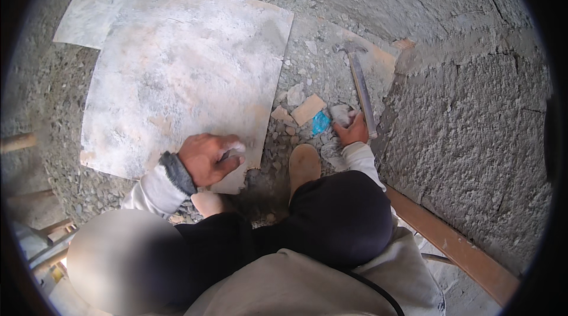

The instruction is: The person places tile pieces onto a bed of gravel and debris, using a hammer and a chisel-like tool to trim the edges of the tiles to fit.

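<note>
**Crouched over the tile, a hand at each side**

We press our left hand (pixel 208 158) closed around a small pale lump on the near edge of the big dusty tile (pixel 183 73), at seven o'clock, as if steadying it. Our right hand (pixel 352 129), at four o'clock, clamps a pale chunk (pixel 341 113) beside the hammer (pixel 361 91) and blue scrap (pixel 320 122). We see no containers.

— Where's the hammer (pixel 360 85)?
— Far right, by the wall (pixel 467 121), right hand (pixel 354 129) at its near end.
— And the slabs?
— Left: big slab (pixel 183 79) lies on another slab (pixel 112 2); left hand (pixel 207 159) on its near edge. Rubble pieces (pixel 302 109) lie between.
</note>
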{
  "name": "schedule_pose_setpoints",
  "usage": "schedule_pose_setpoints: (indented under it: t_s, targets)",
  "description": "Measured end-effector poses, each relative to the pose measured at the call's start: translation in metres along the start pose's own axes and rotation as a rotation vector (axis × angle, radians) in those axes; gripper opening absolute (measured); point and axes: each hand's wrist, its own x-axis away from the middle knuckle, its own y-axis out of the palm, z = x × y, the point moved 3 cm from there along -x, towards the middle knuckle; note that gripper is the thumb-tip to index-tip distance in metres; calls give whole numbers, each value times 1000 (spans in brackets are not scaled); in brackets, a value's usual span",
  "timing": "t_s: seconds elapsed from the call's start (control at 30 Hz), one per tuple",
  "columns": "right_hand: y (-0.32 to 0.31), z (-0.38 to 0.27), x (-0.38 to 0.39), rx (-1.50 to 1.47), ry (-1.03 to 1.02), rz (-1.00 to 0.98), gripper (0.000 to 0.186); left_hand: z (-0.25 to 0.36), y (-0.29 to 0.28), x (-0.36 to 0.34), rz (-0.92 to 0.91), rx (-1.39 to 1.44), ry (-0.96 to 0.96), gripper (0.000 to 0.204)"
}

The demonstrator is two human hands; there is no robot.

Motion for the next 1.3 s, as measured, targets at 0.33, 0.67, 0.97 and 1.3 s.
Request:
schedule_pose_setpoints:
  t_s: [0.33,0.67,0.97,1.3]
  targets:
    - [-91,-81,-63,-920,-166,210,27,64,-13,-158,119,-380,176,47]
    - [-62,-107,-106,-864,110,-110,45,42,-7,-211,-128,435,43,34]
    - [-19,-24,-88,310,-38,187,50,2,-21,-243,98,-177,-116,36]
    - [-25,-66,-35,-1238,157,-275,31,-36,44,-277,202,223,-151,35]
